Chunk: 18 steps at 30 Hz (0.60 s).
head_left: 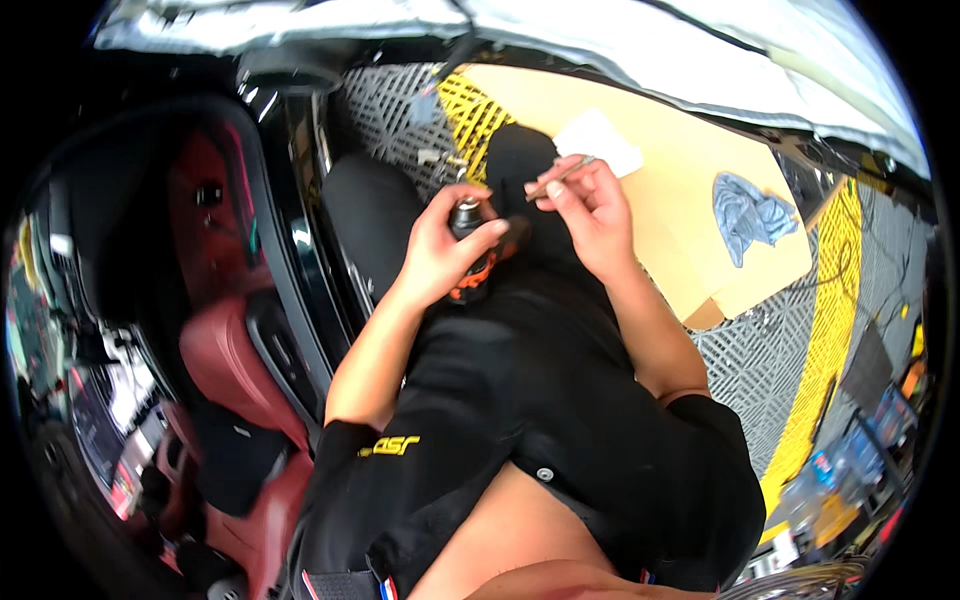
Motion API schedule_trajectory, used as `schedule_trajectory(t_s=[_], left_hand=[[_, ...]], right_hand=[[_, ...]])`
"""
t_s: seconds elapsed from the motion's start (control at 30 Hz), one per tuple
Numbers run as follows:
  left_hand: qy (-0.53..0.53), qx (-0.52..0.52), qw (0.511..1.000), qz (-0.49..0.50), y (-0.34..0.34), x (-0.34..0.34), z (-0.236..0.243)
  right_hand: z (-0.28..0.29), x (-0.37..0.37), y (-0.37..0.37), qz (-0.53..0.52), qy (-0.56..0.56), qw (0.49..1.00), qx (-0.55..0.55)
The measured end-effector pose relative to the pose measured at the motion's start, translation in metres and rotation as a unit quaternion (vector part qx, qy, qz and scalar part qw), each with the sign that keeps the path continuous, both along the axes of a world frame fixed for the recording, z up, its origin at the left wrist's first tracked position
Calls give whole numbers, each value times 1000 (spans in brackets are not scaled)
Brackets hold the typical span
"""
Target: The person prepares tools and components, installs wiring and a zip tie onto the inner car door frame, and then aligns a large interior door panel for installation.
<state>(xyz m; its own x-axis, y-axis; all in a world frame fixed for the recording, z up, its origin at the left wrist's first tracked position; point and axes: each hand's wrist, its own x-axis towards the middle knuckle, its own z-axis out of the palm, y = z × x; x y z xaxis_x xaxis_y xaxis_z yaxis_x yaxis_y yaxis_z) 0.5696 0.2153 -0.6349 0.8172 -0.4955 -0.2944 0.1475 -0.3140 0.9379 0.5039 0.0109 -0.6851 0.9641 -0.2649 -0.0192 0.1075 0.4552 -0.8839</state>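
Pwr driver (465, 218) is held in L hand (435, 250), fingers curled; thin rod (576, 168) is pinched by R hand (598, 215), r. of driver.

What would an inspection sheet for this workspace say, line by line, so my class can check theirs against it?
Surface: grey floor tiles with yellow strips; a cardboard sheet lies on them.
Job's things: black-and-orange power tool; slim metal rod.
Clutter: blue-grey cloth and white sheet on the cardboard; plastic bottles at right.
Hands: left hand grips the tool; right hand pinches the rod.
Cables: thin dark lines on the floor at right, possibly cables.
Surroundings: vehicle interior with red seat at left.
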Motion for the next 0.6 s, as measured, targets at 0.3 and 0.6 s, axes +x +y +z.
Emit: schedule_trajectory(t_s=[0.3, 0.6], left_hand=[[-190, 16, 981, 20, 30, -3, 49], [-211, -52, 974, 63, 71, 17, 23]], right_hand=[[103, 49, 50, 159, -45, 983, -79], [108, 90, 87, 201, -134, 864, -442]])
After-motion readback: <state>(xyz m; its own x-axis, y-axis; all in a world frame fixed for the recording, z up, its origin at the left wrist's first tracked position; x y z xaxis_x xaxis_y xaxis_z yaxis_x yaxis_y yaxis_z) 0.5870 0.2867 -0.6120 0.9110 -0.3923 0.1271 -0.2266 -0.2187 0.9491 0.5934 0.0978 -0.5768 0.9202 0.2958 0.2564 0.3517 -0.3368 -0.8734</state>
